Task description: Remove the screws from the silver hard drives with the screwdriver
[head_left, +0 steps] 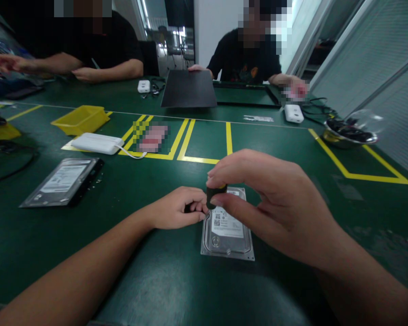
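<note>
A silver hard drive (pixel 227 231) with a white label lies flat on the green table mat in front of me. My right hand (pixel 272 203) hovers over its far end, thumb and fingers pinched on the dark handle of a small screwdriver (pixel 213 195) held upright. My left hand (pixel 177 208) rests on the mat at the drive's left far corner, fingers curled against the tool's lower part. The tool's tip is hidden by my fingers.
A second hard drive (pixel 63 181) lies at left with small screws beside it. Beyond it sit a white power bank (pixel 95 143) and a yellow bin (pixel 80 118). A metal bowl (pixel 348 134) stands at right. Two people sit across the table, one holding a black panel (pixel 188 88).
</note>
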A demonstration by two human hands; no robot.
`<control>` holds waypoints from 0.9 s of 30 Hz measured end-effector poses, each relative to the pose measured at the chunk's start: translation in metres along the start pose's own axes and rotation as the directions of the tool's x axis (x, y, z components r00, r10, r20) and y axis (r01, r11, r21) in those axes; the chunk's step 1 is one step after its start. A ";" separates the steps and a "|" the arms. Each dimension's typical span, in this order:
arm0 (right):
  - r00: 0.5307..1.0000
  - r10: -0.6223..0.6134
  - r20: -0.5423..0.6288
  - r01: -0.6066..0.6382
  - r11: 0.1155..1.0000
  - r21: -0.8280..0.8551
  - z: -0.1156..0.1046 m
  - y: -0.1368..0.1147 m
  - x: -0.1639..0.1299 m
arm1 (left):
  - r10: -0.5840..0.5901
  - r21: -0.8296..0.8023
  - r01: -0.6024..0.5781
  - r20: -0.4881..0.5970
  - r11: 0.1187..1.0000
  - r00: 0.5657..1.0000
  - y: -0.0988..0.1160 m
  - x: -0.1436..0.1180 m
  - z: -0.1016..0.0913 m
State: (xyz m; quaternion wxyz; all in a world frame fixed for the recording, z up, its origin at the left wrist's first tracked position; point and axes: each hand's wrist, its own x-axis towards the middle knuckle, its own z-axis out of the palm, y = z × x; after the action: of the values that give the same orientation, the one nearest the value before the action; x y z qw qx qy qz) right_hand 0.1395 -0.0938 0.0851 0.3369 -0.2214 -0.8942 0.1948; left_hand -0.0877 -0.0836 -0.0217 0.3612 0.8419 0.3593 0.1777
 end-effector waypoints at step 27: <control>0.984 0.030 -0.176 -0.059 0.985 -0.163 -0.030 -0.012 -0.004 | 0.095 -0.116 -0.091 0.036 0.989 0.995 -0.002 0.000 0.000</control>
State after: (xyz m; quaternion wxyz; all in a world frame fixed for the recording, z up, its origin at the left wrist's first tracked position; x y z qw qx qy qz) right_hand 0.1591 -0.1000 0.1099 0.3889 -0.2849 -0.8696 0.1067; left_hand -0.0892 -0.0824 -0.0233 0.4075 0.8393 0.3012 0.1969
